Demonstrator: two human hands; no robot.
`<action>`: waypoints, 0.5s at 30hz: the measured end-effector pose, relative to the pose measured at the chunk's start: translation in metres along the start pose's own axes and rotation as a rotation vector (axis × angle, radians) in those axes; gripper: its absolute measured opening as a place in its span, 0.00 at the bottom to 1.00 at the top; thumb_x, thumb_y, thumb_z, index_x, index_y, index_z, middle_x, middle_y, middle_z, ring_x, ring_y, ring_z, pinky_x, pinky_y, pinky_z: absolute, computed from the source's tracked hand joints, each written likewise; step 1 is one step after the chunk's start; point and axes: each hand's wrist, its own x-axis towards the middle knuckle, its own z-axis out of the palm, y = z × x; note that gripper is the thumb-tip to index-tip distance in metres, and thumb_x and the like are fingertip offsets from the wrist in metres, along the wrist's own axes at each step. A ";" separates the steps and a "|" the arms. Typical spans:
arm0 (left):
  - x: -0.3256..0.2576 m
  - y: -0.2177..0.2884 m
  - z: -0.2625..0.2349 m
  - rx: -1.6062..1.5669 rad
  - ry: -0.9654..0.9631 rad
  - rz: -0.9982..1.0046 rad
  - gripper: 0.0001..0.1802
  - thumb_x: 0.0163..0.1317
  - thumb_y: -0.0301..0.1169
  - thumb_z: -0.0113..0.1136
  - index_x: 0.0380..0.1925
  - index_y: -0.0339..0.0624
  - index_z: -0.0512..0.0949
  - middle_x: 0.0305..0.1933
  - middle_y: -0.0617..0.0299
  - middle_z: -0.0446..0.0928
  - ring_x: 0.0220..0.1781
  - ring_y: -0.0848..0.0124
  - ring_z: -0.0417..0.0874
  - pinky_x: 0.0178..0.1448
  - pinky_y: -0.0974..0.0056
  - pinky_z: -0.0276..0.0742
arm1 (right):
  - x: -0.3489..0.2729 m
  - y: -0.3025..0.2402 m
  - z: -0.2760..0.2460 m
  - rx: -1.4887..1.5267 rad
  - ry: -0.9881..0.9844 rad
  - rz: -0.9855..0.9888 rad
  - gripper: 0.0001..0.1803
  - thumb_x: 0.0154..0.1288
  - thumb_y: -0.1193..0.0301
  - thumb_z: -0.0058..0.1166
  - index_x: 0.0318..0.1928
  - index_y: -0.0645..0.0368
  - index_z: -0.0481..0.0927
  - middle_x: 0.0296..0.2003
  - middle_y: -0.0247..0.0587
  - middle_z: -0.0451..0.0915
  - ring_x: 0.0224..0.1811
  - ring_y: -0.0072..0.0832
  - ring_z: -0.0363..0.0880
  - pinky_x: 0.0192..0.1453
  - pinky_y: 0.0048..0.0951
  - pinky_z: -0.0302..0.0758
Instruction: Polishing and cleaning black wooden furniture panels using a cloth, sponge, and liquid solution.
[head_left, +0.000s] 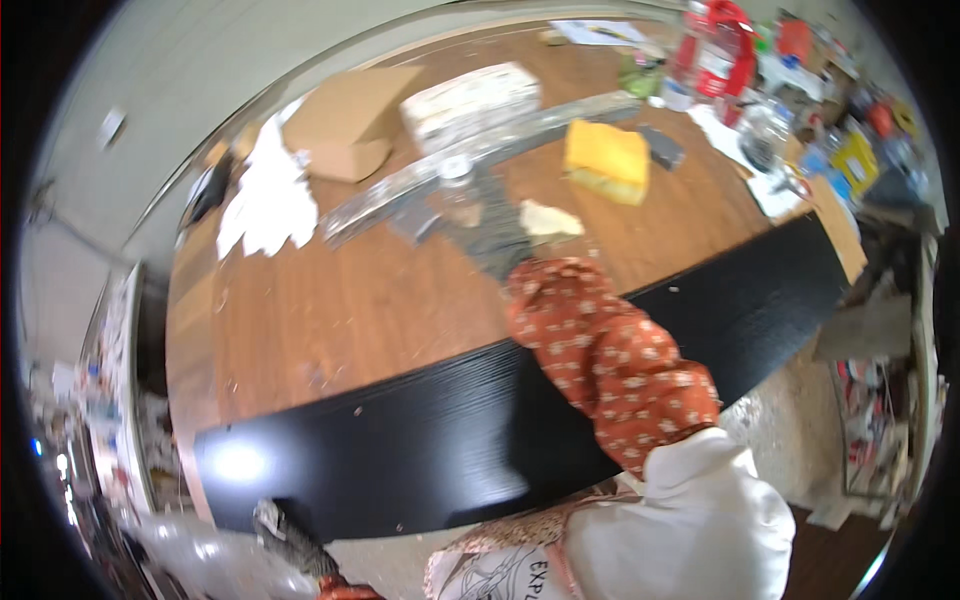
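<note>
Right hand (pixel 492 232) at a small white-capped bottle (pixel 457 184), far across the brown table (pixel 330 310).
The grey glove is beside the bottle; blur hides its fingers, so I cannot tell whether they grip it. The yellow sponge (pixel 606 158) sits to the right. A black board (pixel 420 440) lies along the table's near side; the gloved left hand (pixel 288 538) is at its near left edge, its grip impossible to tell.

A pale wall (pixel 135 170) is rising at ten o'clock, a brown counter (pixel 350 325) is filling the centre, and pale floor (pixel 785 435) is showing at four.
</note>
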 end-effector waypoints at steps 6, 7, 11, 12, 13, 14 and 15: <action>-0.001 0.004 -0.019 0.323 0.084 0.148 0.35 0.67 0.51 0.50 0.65 0.37 0.63 0.65 0.46 0.64 0.66 0.56 0.66 0.69 0.55 0.62 | 0.030 -0.053 -0.036 0.435 -0.328 0.462 0.42 0.52 0.66 0.67 0.64 0.61 0.60 0.58 0.49 0.68 0.60 0.37 0.69 0.63 0.32 0.67; -0.001 0.004 -0.025 0.339 0.107 0.145 0.35 0.67 0.51 0.50 0.65 0.37 0.63 0.65 0.46 0.64 0.66 0.56 0.66 0.69 0.55 0.62 | 0.034 -0.069 -0.063 0.317 -0.289 0.348 0.41 0.51 0.62 0.65 0.64 0.61 0.61 0.54 0.50 0.71 0.57 0.40 0.71 0.61 0.36 0.68; 0.003 0.009 -0.008 0.420 0.037 0.483 0.30 0.66 0.45 0.54 0.62 0.37 0.66 0.58 0.50 0.71 0.58 0.60 0.74 0.63 0.58 0.69 | 0.067 -0.051 -0.169 -0.137 -0.357 0.108 0.37 0.52 0.56 0.63 0.58 0.64 0.68 0.49 0.54 0.75 0.53 0.47 0.73 0.59 0.42 0.69; -0.006 0.023 0.000 0.127 0.076 0.242 0.27 0.67 0.43 0.54 0.60 0.37 0.68 0.53 0.53 0.73 0.53 0.62 0.75 0.58 0.61 0.73 | 0.061 -0.038 -0.168 -0.177 -0.399 0.181 0.37 0.52 0.57 0.63 0.58 0.65 0.68 0.53 0.58 0.73 0.57 0.49 0.71 0.61 0.43 0.68; -0.006 0.048 0.018 -0.179 0.135 0.006 0.24 0.67 0.40 0.54 0.58 0.37 0.70 0.49 0.57 0.74 0.48 0.65 0.77 0.52 0.64 0.76 | 0.051 -0.028 -0.161 -0.321 -0.463 0.193 0.36 0.53 0.55 0.62 0.57 0.64 0.70 0.53 0.57 0.74 0.56 0.49 0.72 0.60 0.43 0.68; 0.001 0.041 0.013 -0.191 0.112 -0.014 0.23 0.67 0.39 0.55 0.56 0.37 0.70 0.45 0.60 0.74 0.44 0.67 0.77 0.47 0.66 0.76 | 0.040 -0.020 -0.152 -0.466 -0.522 0.195 0.35 0.53 0.53 0.60 0.56 0.63 0.71 0.53 0.56 0.75 0.55 0.48 0.73 0.59 0.43 0.69; 0.004 0.028 -0.005 -0.184 0.126 -0.029 0.22 0.66 0.38 0.56 0.55 0.37 0.71 0.42 0.63 0.74 0.40 0.70 0.76 0.43 0.68 0.77 | 0.033 -0.021 -0.140 -0.350 -0.626 0.246 0.31 0.54 0.53 0.59 0.53 0.60 0.74 0.50 0.54 0.77 0.53 0.47 0.75 0.57 0.42 0.70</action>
